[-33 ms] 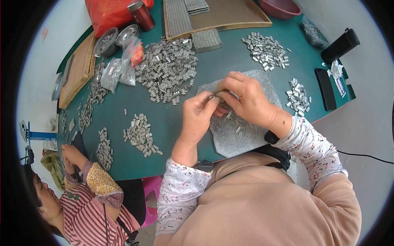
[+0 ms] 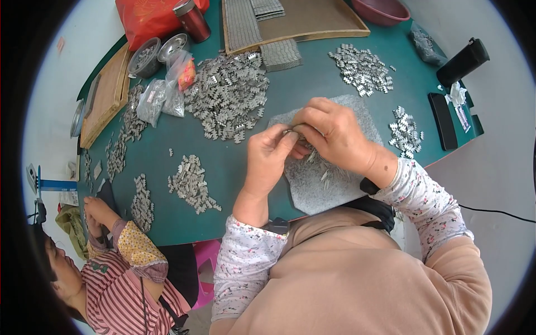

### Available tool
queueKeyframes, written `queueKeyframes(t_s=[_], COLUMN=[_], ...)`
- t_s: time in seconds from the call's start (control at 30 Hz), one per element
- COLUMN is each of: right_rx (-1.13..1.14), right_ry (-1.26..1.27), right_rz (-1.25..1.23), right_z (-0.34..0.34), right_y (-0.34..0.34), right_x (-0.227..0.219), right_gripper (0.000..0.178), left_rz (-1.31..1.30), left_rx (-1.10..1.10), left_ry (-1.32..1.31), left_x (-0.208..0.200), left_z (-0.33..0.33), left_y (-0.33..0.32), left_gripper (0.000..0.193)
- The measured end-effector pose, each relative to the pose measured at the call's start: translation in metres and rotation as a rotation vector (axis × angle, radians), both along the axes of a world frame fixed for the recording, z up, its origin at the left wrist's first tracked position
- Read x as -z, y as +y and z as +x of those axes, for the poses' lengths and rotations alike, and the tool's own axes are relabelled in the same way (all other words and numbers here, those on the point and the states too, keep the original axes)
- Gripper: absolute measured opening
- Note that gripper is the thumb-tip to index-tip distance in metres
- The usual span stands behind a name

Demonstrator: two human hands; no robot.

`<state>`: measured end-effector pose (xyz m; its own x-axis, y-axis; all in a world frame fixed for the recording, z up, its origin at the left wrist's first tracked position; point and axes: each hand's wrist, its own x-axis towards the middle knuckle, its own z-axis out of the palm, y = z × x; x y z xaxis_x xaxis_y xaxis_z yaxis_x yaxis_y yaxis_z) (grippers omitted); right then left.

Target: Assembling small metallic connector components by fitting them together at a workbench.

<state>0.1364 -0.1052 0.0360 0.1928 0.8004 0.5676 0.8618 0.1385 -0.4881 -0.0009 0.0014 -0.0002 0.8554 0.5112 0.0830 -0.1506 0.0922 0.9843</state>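
Over a grey felt mat (image 2: 312,201), my two hands meet with thumbs and fingertips pinched together. Between the fingers of my left hand (image 2: 268,153) the edge of a small dark metal piece (image 2: 287,132) shows; most of it is covered. My right hand (image 2: 338,134) pinches at the same spot from above and the right, and its fingertips hide what they grip. Just below the hands, a loose bunch of thin silvery pins (image 2: 329,175) lies on the mat.
Toothed metal pieces lie in a large heap (image 2: 229,95) and smaller piles (image 2: 192,184) on the green table (image 2: 312,84). Beyond are a wooden-framed tray (image 2: 329,25) and a red flask (image 2: 192,22). A phone (image 2: 443,121) and black bottle (image 2: 463,61) stand right. A co-worker (image 2: 111,268) sits left.
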Motion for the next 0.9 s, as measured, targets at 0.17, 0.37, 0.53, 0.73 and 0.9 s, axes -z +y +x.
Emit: queueKeyframes(t_s=[0.17, 0.37, 0.53, 0.73, 0.9], right_rx=[-0.084, -0.158, -0.112, -0.087, -0.054], right_ry=[-0.068, 0.002, -0.133, -0.091, -0.197], right_rz=[0.007, -0.009, 0.014, 0.021, 0.075], right_z=[-0.010, -0.005, -0.008, -0.009, -0.012], right_y=[-0.003, -0.004, -0.006, -0.008, -0.006], right_x=[-0.011, -0.006, -0.001, -0.004, -0.012], right_gripper=[0.027, 0.037, 0.039, 0.038, 0.034], left_rz=[-0.309, -0.434, -0.446, -0.455, -0.445], left_rx=[0.046, 0.108, 0.105, 0.113, 0.032], left_ry=[-0.067, -0.086, -0.092, -0.098, -0.099], left_x=[-0.006, -0.005, -0.001, 0.001, -0.003], left_z=[-0.004, -0.006, -0.005, -0.003, -0.002], left_y=[0.006, 0.010, 0.008, 0.006, 0.002], left_gripper=[0.019, 0.020, 0.019, 0.019, 0.017])
